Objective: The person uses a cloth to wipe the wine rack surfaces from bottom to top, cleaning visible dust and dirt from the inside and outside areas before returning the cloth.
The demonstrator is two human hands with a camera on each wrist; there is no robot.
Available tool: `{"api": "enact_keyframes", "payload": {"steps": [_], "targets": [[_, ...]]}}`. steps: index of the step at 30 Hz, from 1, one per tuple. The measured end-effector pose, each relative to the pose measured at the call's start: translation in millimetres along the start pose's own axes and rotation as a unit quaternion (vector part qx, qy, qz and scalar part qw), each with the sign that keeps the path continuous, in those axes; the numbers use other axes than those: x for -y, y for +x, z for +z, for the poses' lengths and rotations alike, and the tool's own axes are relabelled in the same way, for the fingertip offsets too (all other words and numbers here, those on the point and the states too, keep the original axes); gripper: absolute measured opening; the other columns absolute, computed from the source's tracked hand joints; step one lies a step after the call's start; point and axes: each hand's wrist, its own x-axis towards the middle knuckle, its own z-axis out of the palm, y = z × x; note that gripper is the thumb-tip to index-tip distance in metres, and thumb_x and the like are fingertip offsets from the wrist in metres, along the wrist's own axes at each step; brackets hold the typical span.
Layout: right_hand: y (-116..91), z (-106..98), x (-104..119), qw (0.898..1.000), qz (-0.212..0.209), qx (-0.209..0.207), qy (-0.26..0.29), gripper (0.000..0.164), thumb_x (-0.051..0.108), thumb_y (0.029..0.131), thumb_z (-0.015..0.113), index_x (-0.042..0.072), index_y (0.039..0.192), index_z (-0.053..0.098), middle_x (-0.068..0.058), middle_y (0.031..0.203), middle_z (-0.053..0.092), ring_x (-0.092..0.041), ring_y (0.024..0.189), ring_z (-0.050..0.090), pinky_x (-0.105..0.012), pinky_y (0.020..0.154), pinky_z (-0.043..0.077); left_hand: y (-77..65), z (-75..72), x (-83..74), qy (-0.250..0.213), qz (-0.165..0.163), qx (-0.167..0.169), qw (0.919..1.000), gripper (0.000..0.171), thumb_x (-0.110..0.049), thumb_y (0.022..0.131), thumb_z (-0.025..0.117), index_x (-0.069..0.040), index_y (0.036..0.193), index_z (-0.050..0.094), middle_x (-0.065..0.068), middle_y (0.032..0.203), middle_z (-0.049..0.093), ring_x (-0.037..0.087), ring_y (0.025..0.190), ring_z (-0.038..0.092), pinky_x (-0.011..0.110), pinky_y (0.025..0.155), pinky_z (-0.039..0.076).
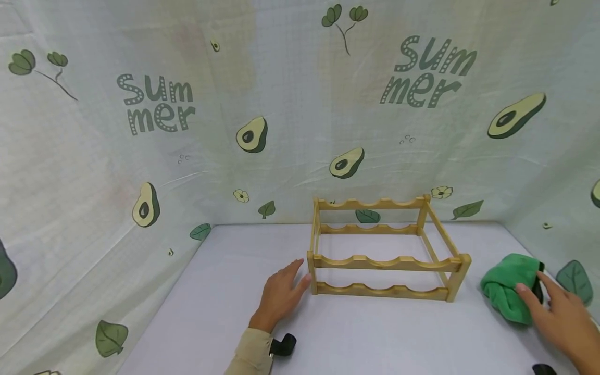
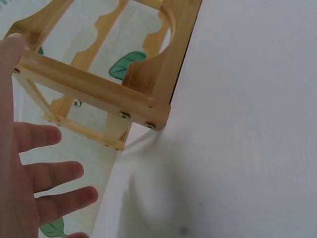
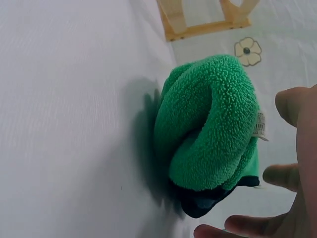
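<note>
A light wooden rack [image 1: 386, 264] with scalloped rails on two levels stands upright on the white table. My left hand [image 1: 280, 296] is beside its left front post, fingers spread and nothing gripped. In the left wrist view the thumb overlaps the rack's frame [image 2: 89, 85]; whether it touches, I cannot tell. To the right of the rack lies a bunched green terry towel [image 1: 508, 289] with a dark edge. My right hand [image 1: 560, 317] is at the towel's right side, thumb and fingers apart. The right wrist view shows a gap between these fingers and the towel [image 3: 233, 104], which bears a small white tag.
The white tabletop [image 1: 211, 312] extends left and in front of the rack. A pale fabric backdrop [image 1: 290, 78] printed with avocados, leaves and lettering hangs behind and at both sides. A black wrist device [image 1: 283, 345] is strapped at the left sleeve.
</note>
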Motion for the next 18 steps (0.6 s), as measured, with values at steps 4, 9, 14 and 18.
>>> {"api": "enact_keyframes", "payload": {"steps": [4, 9, 14, 18], "targets": [[5.4, -0.4, 0.5, 0.999, 0.029, 0.006, 0.025, 0.093, 0.061, 0.103, 0.028, -0.014, 0.151, -0.001, -0.05, 0.139, 0.02, -0.065, 0.13, 0.019, -0.074, 0.101, 0.026, 4.9, -2.2, -8.2, -0.025, -0.02, -0.003, 0.9995, 0.065, -0.061, 0.101, 0.043, -0.016, 0.147, 0.05, 0.008, 0.14, 0.059, 0.028, 0.125, 0.057, 0.053, 0.1, 0.044], [11.5, 0.4, 2.6, 0.995, 0.081, 0.01, 0.055, 0.093, 0.061, 0.102, 0.028, -0.012, 0.152, -0.003, -0.047, 0.147, 0.013, -0.064, 0.135, 0.016, -0.073, 0.102, 0.027, 10.8, -2.2, -15.3, -0.039, -0.033, -0.013, 0.9986, 0.069, -0.065, 0.099, 0.041, -0.018, 0.15, 0.046, 0.002, 0.138, 0.061, 0.021, 0.117, 0.061, 0.051, 0.094, 0.048], [13.6, 2.7, 4.5, 0.991, 0.112, -0.002, 0.068, 0.089, 0.057, 0.104, 0.026, -0.012, 0.152, -0.002, -0.047, 0.149, 0.01, -0.063, 0.135, 0.018, -0.071, 0.104, 0.027, 16.2, -0.5, -18.9, -0.043, -0.037, -0.024, 0.9981, 0.072, -0.068, 0.098, 0.04, -0.018, 0.151, 0.045, -0.002, 0.136, 0.063, 0.018, 0.112, 0.064, 0.05, 0.091, 0.049], [16.0, 3.6, 3.9, 0.99, 0.12, -0.004, 0.073, 0.087, 0.056, 0.104, 0.026, -0.011, 0.152, -0.001, -0.047, 0.148, 0.012, -0.063, 0.134, 0.021, -0.07, 0.103, 0.029, 19.6, -0.5, -21.3, -0.057, -0.042, -0.025, 0.9972, 0.074, -0.069, 0.098, 0.04, -0.018, 0.151, 0.044, -0.002, 0.134, 0.064, 0.018, 0.109, 0.065, 0.051, 0.088, 0.05]]}}
